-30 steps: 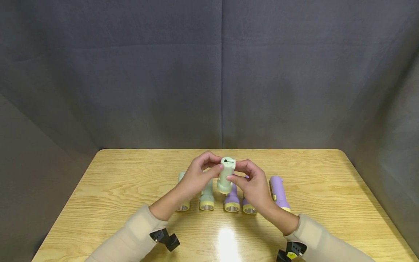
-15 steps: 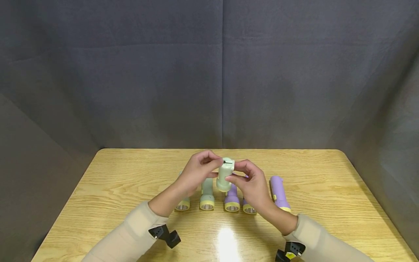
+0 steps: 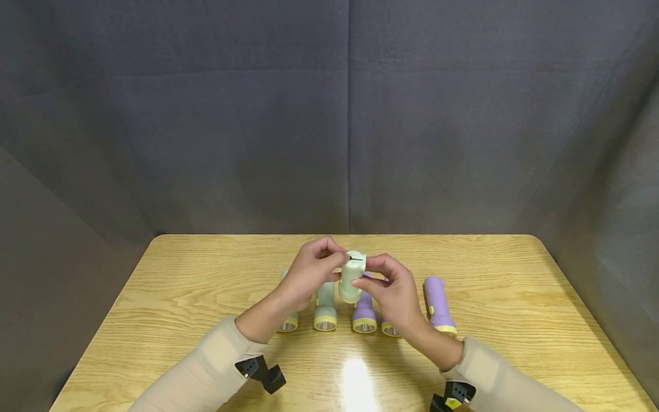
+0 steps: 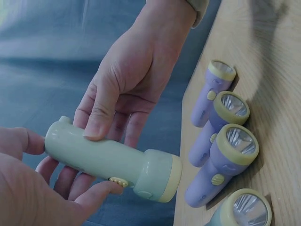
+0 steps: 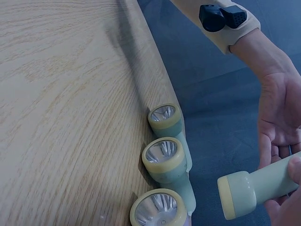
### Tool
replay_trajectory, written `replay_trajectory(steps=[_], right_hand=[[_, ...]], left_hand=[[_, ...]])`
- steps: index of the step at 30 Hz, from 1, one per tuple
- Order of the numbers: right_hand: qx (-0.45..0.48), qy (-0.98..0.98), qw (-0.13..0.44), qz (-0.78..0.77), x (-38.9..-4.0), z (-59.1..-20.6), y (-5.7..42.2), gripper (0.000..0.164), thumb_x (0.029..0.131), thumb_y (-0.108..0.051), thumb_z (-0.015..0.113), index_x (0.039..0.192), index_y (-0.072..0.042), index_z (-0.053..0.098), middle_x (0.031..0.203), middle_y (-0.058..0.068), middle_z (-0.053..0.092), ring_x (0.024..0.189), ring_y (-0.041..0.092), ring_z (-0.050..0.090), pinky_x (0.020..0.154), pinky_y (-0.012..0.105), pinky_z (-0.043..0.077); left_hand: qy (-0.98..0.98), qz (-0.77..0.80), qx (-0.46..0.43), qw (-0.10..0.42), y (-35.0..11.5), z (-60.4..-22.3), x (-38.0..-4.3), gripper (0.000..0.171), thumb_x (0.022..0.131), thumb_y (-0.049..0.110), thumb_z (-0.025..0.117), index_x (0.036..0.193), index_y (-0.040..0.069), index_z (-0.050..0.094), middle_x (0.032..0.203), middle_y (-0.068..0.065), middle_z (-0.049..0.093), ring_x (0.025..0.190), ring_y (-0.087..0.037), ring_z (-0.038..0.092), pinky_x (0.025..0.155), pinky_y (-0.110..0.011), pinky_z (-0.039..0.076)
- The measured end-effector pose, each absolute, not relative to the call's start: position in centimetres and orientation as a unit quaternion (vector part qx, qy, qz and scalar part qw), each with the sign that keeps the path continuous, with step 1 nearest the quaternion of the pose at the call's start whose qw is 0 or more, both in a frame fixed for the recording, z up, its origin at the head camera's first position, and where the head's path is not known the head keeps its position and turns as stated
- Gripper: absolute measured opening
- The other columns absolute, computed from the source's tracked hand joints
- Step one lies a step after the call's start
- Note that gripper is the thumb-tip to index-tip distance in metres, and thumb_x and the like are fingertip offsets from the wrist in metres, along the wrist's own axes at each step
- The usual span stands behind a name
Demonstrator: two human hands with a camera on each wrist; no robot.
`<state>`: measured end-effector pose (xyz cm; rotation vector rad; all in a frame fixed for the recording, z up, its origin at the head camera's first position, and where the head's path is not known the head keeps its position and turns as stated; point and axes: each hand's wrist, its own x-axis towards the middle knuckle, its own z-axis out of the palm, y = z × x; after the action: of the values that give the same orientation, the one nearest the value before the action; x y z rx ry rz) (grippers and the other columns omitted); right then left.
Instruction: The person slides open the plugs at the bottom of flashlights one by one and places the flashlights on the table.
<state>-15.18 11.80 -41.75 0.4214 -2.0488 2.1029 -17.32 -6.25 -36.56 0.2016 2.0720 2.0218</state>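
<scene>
A pale green flashlight [image 3: 351, 286] with a yellow lens ring is held above the table, tail end up and lens end down. My right hand [image 3: 399, 292] grips its barrel, thumb on the near side. From the left, my left hand [image 3: 304, 277] holds it too, with thumb and index finger at the tail end by a thin black mark. In the left wrist view, one left fingertip [image 4: 115, 187] lies at the yellow switch [image 4: 118, 181]. Beneath the hands lie two more green flashlights [image 3: 325, 303], one partly hidden by the left hand.
Purple flashlights lie in the same row: one [image 3: 364, 315] under the held one, one [image 3: 391, 330] mostly behind the right hand, one [image 3: 437, 297] farther right. All rest on a wooden table [image 3: 206, 269] with dark curtains [image 3: 247, 143] around it.
My left thumb has moved from the flashlight's side up to its tail end. The flashlight and right hand have shifted slightly left. The flashlights on the table have stayed put.
</scene>
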Motion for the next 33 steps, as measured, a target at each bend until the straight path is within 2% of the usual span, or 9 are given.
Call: replay_trajectory(steps=[4, 10, 20, 28, 33], right_hand=[[0.146, -0.679, 0.099, 0.712, -15.31, -41.88, 11.72, 0.026, 0.078, 0.018, 0.076, 0.102, 0.012, 0.066, 0.103, -0.003, 0.073, 0.099, 0.012, 0.071, 0.087, 0.034, 0.059], [0.153, -0.677, 0.099, 0.713, -15.3, -41.92, 11.74, 0.026, 0.079, 0.015, 0.078, 0.1, 0.0, 0.072, 0.103, 0.003, 0.074, 0.097, 0.012, 0.072, 0.084, 0.033, 0.06], [0.14, -0.681, 0.094, 0.712, -15.35, -41.77, 11.6, 0.026, 0.078, 0.019, 0.076, 0.102, 0.017, 0.066, 0.1, -0.009, 0.072, 0.097, 0.01, 0.07, 0.083, 0.03, 0.06], [0.122, -0.69, 0.088, 0.708, -15.35, -41.48, 11.53, 0.02, 0.079, 0.013, 0.079, 0.097, 0.009, 0.071, 0.1, -0.003, 0.074, 0.098, 0.013, 0.071, 0.084, 0.03, 0.06], [0.118, -0.69, 0.085, 0.709, -15.42, -41.39, 11.5, 0.02, 0.079, 0.012, 0.08, 0.096, 0.008, 0.071, 0.099, -0.006, 0.075, 0.099, 0.012, 0.071, 0.085, 0.031, 0.06]], left_hand=[[0.702, 0.698, 0.062, 0.124, -6.13, -36.48, -17.39, 0.007, 0.096, 0.009, 0.06, 0.09, 0.005, 0.062, 0.108, -0.01, 0.064, 0.103, -0.023, 0.065, 0.092, -0.045, 0.058], [0.702, 0.696, 0.069, 0.134, -6.24, -36.28, -17.45, 0.008, 0.096, 0.009, 0.06, 0.091, 0.004, 0.06, 0.109, -0.011, 0.063, 0.104, -0.025, 0.064, 0.094, -0.046, 0.057], [0.705, 0.691, 0.075, 0.141, -6.43, -36.06, -17.49, 0.007, 0.096, 0.009, 0.061, 0.093, 0.003, 0.059, 0.11, -0.012, 0.061, 0.103, -0.024, 0.065, 0.093, -0.043, 0.058], [0.707, 0.688, 0.066, 0.148, -6.33, -35.85, -17.56, 0.008, 0.095, 0.011, 0.065, 0.094, 0.004, 0.06, 0.106, -0.009, 0.061, 0.098, -0.021, 0.063, 0.087, -0.036, 0.057], [0.711, 0.685, 0.064, 0.145, -6.23, -35.88, -17.74, 0.01, 0.094, 0.011, 0.066, 0.093, 0.005, 0.059, 0.101, -0.008, 0.06, 0.094, -0.019, 0.062, 0.082, -0.032, 0.056]])
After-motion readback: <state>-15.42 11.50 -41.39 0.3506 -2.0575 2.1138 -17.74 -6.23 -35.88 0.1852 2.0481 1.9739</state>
